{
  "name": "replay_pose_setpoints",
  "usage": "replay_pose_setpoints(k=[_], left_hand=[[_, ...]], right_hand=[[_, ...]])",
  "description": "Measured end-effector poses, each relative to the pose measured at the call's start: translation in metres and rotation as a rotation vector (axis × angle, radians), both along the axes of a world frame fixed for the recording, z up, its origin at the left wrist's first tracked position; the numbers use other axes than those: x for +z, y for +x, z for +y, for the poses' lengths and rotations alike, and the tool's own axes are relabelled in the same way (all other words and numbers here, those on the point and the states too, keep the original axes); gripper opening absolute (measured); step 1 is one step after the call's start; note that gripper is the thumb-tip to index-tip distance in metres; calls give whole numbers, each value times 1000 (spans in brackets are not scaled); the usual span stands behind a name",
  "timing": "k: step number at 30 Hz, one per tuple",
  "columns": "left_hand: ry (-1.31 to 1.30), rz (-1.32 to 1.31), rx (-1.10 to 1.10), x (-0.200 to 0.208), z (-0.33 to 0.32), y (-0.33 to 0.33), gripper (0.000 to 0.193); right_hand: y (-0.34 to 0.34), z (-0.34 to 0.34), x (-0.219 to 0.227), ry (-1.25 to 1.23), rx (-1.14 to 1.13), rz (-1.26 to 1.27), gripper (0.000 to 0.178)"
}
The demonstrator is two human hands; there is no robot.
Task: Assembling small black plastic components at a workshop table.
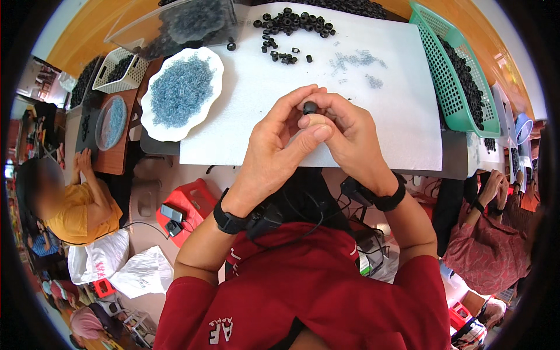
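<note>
Fingers (337, 102) of the right hand (357, 137) close on a small black piece (310, 107), pinched between thumb and forefinger. The left hand (269, 146) curls in close against the right, its thumb laid across toward the right hand's thumb; whether its fingers also grip something is hidden, so I cannot tell. Both hands hang over the near part of a white sheet (391, 131) — the pale covering spread on the dark tabletop (454, 154) — and each wrist wears a black band.

Beyond the hands, a loose pile of black pieces (297, 22) lies near the far side of the sheet, with a few smaller ones strayed toward the person. To the right of that pile, clear bluish bits (357, 59) lie scattered, with a small cluster just beside them. On the left, a white scalloped plate (218, 69) holds a broad heap of similar bluish bits (181, 90), and behind it stands a clear plastic bin (131, 35) with dark contents. A green mesh basket (434, 79) full of black pieces runs along the right side.

Farther out, a person in a yellow top (81, 219) sits at the left, near a red stool (195, 198) — another, in a patterned red top (487, 254), sits at the right.
</note>
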State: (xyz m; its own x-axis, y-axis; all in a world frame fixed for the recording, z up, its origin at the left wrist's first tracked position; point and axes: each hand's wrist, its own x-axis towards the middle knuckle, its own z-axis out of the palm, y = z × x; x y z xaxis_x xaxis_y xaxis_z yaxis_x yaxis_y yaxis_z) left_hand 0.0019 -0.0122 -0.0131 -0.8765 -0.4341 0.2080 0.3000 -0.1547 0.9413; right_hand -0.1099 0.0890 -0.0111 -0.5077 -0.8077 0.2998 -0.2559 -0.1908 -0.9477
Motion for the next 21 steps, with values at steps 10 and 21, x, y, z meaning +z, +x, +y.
replay_pose_setpoints(k=[10, 21], left_hand=[[1, 32, 49, -2, -1, 1, 48], [73, -44, 42, -1, 2, -9, 51]], right_hand=[[5, 0, 5, 49, -33, 19, 16], [-4, 2, -1, -3, -17, -92, 16]])
